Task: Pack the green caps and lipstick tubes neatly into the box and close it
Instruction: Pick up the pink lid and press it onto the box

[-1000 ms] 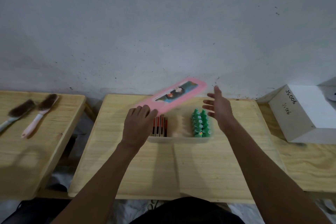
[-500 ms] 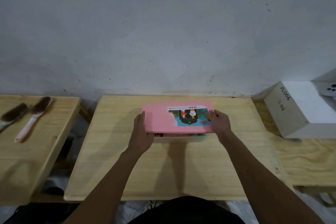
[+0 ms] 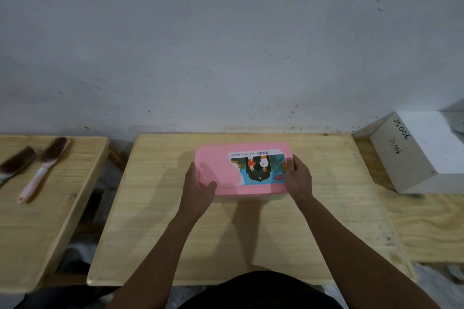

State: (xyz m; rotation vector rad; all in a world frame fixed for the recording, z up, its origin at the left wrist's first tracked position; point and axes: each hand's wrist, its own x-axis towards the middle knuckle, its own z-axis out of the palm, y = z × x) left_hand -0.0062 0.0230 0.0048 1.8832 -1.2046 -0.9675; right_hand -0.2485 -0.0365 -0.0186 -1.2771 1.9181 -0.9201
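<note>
The pink lid (image 3: 221, 170) now lies flat on the box (image 3: 253, 197), mid-tabletop (image 3: 155, 208), no longer tilted. Left hand (image 3: 198, 190) at its 9 o'clock end and right hand (image 3: 298, 178) at 3 o'clock clasp it, fingers curled over the edges (contents hidden).

We see the pink lid (image 3: 221, 170) lying flat over the box (image 3: 251, 197), whose pale front edge shows just beneath it. Our left hand (image 3: 199, 189) grips the lid's left end, thumb on top; our right hand (image 3: 298, 178) clasps its right end, beside the picture label (image 3: 261, 169).
</note>
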